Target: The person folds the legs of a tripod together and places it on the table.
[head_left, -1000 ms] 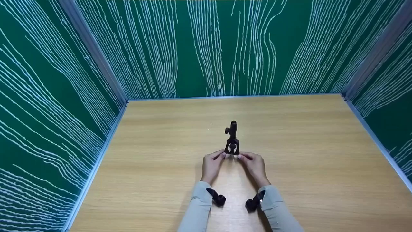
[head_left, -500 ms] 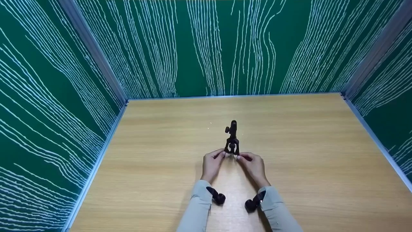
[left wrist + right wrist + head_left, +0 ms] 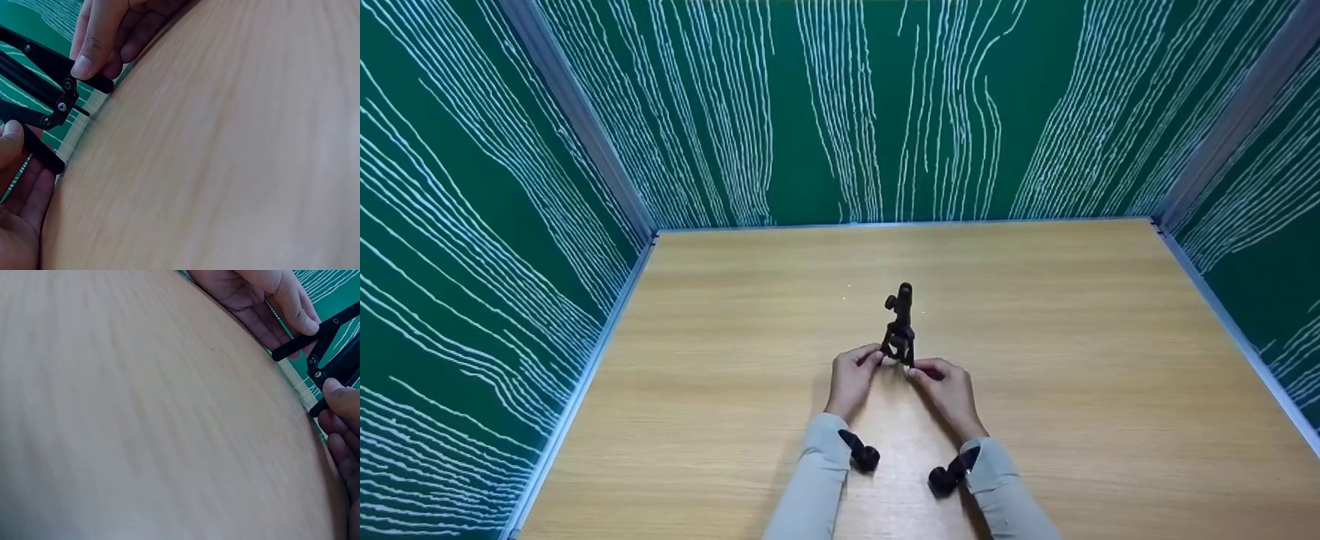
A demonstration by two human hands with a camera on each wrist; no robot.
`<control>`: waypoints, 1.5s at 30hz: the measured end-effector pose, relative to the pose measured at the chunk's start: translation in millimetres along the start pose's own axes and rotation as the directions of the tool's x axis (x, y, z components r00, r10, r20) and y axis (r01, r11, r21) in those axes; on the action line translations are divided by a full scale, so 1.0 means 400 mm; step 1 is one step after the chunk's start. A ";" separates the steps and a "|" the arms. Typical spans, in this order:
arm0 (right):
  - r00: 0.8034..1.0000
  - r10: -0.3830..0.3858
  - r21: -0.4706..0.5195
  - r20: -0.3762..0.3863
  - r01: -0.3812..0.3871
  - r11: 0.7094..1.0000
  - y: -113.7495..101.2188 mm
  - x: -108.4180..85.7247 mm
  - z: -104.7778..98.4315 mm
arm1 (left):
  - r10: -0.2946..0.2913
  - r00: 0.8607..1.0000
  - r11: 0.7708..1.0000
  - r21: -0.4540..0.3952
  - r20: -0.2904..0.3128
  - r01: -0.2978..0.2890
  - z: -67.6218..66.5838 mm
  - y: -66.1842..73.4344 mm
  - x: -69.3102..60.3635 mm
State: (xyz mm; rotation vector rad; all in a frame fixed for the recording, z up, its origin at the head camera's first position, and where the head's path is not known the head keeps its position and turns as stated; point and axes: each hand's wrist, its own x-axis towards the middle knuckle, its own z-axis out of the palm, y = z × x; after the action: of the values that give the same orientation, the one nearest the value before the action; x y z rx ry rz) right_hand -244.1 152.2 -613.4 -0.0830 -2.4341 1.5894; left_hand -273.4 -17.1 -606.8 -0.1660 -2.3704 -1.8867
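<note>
In the head view, a black tripod-like stand [image 3: 901, 322] with a small side knob is held between both hands. The left hand [image 3: 853, 382] pinches one leg and the right hand [image 3: 951, 390] pinches another, thumbs on top. Seen from the left wrist, the spread black legs [image 3: 48, 59] join by short hinged braces; the left hand [image 3: 19, 236] is nearer, the right hand [image 3: 107, 34] farther. From the right wrist, the right hand [image 3: 349, 408] grips a leg end at the edge of view, and the left hand [image 3: 264, 298] holds the other leg [image 3: 304, 340].
Wooden table [image 3: 735, 300] lies under the hands, with tiny pale specks behind the stand. Green panels [image 3: 802, 150] with white wavy lines rise at the back and both sides. A black rounded device is on each wrist, over light sleeves [image 3: 810, 480].
The stand has turned slightly, its right leg shifting a little toward the person. The right hand has moved slightly nearer and left, the left hand slightly away; both keep their pinch.
</note>
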 end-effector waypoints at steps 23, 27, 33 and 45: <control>1.000 -0.025 -0.016 -0.010 0.025 1.000 0.000 -0.007 0.003 | 0.002 0.995 1.000 0.001 0.100 -0.002 -0.015 -0.009 0.040; 0.998 -0.054 -0.023 -0.013 0.054 0.998 0.003 -0.008 0.004 | 0.005 0.994 1.000 -0.004 0.113 -0.005 -0.014 -0.014 0.047; 0.993 -0.118 -0.004 -0.008 0.118 0.993 0.011 -0.008 0.005 | 0.047 0.988 0.998 0.034 0.148 -0.052 -0.017 -0.009 0.052; 0.993 -0.115 0.023 0.022 0.114 0.993 0.010 -0.008 0.001 | 0.039 0.986 0.999 -0.025 0.164 -0.035 -0.017 0.031 0.039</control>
State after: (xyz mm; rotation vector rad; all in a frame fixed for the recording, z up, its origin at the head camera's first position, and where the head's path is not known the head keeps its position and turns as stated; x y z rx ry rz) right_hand -241.4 153.1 -617.8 0.0781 -2.3925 1.5746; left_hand -286.9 -20.7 -591.0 -0.3795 -2.4308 -1.9535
